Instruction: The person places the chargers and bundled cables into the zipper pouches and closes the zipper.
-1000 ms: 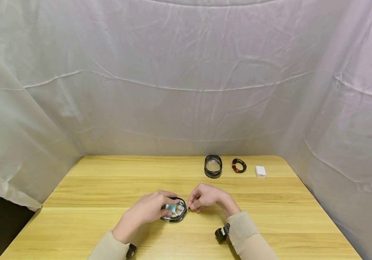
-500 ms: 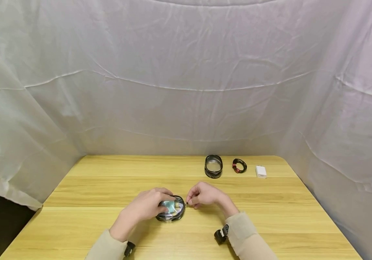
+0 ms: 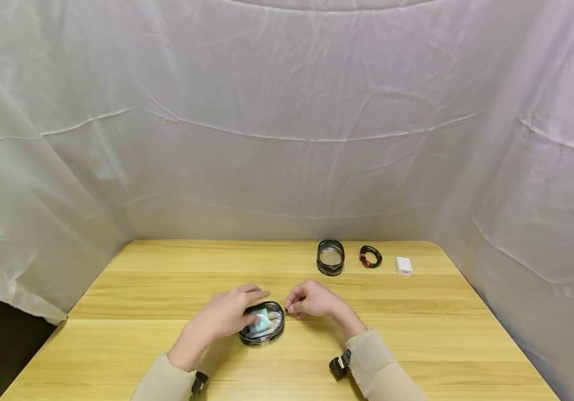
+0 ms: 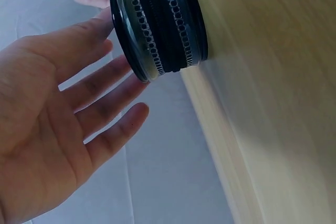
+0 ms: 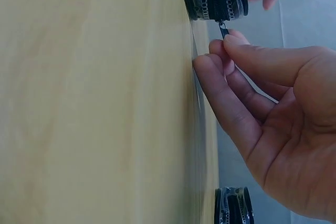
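Note:
On the table before me lies a small oval clear pouch (image 3: 263,341) with black trim, a pale teal item (image 3: 263,320) showing through its top. My left hand (image 3: 222,315) rests on the pouch's left side, thumb over the top, other fingers extended and spread. A dark zipper band runs round the pouch's side wall (image 4: 160,22) in the left wrist view. At the pouch's right end, my right hand (image 3: 312,301) pinches the small black zipper pull (image 5: 225,32) between thumb and index finger. In the right wrist view the zipper slider sits at the wall's near end.
Toward the back right stand a second clear pouch (image 3: 330,272) with black trim, a coiled black cable (image 3: 377,257) with a red tie, and a white charger plug (image 3: 404,265). Pale curtains (image 3: 287,178) surround the wooden table (image 3: 166,278) at the back and sides.
The pouch and both hands have shifted slightly left. My left fingers have lifted and straightened somewhat, showing more of the pouch's top. The right hand keeps pinching the zipper pull.

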Demonstrator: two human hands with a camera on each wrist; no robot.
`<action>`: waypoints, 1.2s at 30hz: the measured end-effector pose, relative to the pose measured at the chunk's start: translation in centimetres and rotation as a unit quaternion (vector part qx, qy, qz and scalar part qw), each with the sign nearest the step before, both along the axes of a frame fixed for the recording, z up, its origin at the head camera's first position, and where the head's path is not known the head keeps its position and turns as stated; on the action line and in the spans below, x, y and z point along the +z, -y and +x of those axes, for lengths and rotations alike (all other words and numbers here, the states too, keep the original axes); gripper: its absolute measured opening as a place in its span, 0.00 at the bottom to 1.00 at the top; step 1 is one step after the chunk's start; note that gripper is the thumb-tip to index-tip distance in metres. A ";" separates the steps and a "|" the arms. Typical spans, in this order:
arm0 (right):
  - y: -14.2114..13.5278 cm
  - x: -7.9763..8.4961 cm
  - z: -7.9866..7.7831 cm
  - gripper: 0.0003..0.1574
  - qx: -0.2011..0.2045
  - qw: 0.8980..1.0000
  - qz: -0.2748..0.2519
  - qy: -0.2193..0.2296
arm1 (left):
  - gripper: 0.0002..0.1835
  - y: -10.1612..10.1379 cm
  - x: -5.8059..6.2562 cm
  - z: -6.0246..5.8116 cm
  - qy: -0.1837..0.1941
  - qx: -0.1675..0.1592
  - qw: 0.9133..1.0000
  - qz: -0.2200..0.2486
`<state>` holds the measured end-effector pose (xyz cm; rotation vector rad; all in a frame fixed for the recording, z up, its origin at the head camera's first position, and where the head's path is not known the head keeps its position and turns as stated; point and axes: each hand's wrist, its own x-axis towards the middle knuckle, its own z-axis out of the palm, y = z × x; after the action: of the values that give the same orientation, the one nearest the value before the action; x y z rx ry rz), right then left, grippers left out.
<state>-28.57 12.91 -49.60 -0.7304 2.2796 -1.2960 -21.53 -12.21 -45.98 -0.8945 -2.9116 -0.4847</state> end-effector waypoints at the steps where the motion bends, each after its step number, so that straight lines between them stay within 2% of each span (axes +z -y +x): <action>1: 0.0 0.0 0.0 0.04 0.000 1.000 0.001 0.000 | 0.28 0.0 0.0 0.0 -0.006 -0.006 1.000 -0.001; 6: 0.0 0.2 0.0 0.04 0.003 1.000 0.000 0.002 | 0.28 -0.4 -0.3 -0.3 -0.035 -0.060 0.998 0.000; 9: -0.1 0.2 0.1 0.04 0.003 1.000 -0.002 0.008 | 0.28 -0.7 -0.6 -0.3 -0.030 -0.085 0.996 -0.006; 12: -0.1 0.2 0.2 0.04 0.004 1.000 -0.004 0.011 | 0.27 -0.8 -0.8 -0.2 -0.021 -0.095 0.995 -0.012; 21: -0.2 0.1 0.0 0.05 0.003 1.000 -0.006 0.018 | 0.21 -0.8 -0.9 -0.1 0.018 -0.079 0.997 0.004; 36: -0.4 0.0 -0.1 0.05 0.009 1.000 0.003 0.016 | 0.22 -1.0 -1.2 -0.2 0.052 -0.055 0.997 0.017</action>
<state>-28.69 13.32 -49.55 -0.7220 2.2456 -1.2834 -21.76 -11.21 -47.16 -1.0594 -2.9472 -0.6028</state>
